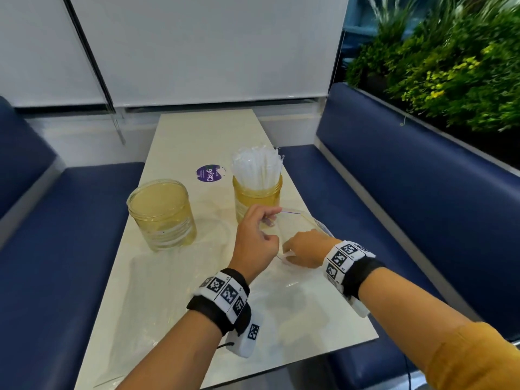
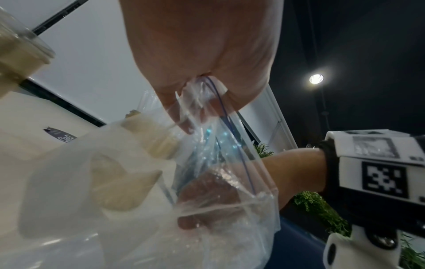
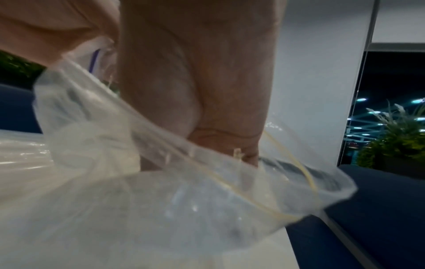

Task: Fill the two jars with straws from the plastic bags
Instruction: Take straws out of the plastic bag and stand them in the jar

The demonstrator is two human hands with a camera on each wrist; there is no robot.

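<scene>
Two yellowish clear jars stand on the table. The left jar (image 1: 161, 215) is empty, and the right jar (image 1: 257, 197) holds a bunch of white straws (image 1: 257, 166). In front of the right jar lies a clear zip bag (image 1: 292, 280) with its mouth pulled apart. My left hand (image 1: 268, 218) pinches the far lip with the blue zip line, shown close in the left wrist view (image 2: 202, 85). My right hand (image 1: 287, 253) grips the near lip of the bag (image 3: 161, 182). I cannot tell what the bag holds.
The narrow pale table (image 1: 208, 136) runs between two blue benches (image 1: 394, 178). A purple round sticker (image 1: 210, 173) sits behind the jars. More clear plastic (image 1: 152, 294) lies flat on the near left of the table. Green plants (image 1: 450, 66) stand behind the right bench.
</scene>
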